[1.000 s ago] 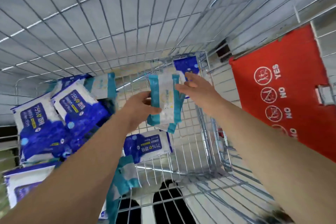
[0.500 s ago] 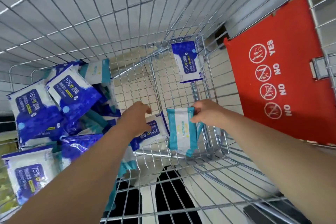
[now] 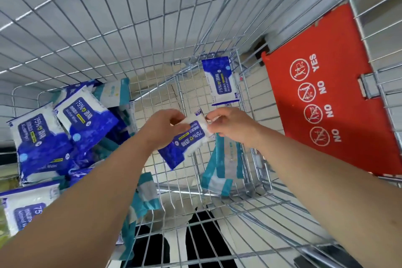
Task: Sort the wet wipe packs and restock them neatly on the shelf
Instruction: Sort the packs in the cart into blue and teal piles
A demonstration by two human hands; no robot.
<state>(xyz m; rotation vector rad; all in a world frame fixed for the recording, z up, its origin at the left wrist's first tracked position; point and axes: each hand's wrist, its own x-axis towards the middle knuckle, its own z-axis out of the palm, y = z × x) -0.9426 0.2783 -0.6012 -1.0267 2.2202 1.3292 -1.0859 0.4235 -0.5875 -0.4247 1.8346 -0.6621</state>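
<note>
Wire mesh fills the view: a shopping cart [image 3: 130,17] seen from above, pale floor tiles showing through its grid, and a red seat flap [image 3: 326,98] with YES and NO pictograms up at two o'clock. Dead centre, both hands meet on one blue alcohol-wipe pack [image 3: 185,143], printed 75%, and it hangs tilted above the cart floor, its blue end dipping toward seven o'clock. The left hand [image 3: 162,125] comes in from nine o'clock with fingers curled over the pack's white upper end. The right hand [image 3: 230,124] pinches that same end from three o'clock, fingertips bent onto the wrapper. So it is a two-handed hold, neither hand slack. At twelve o'clock, just beyond the right hand, a second blue pack [image 3: 220,80] stands upright in the far corner of the cart. At five o'clock, under the right wrist, a teal-and-white pack [image 3: 224,165] leans against the cart's right wall. Over at nine o'clock a heap of blue packs [image 3: 54,132] is piled against the left wall, with a pale teal-edged pack [image 3: 115,92] tucked at its top. Down at seven o'clock, beside the left forearm, another teal pack [image 3: 145,196] lies on end. Dark shapes show under the mesh at six o'clock; what they are cannot be told.
</note>
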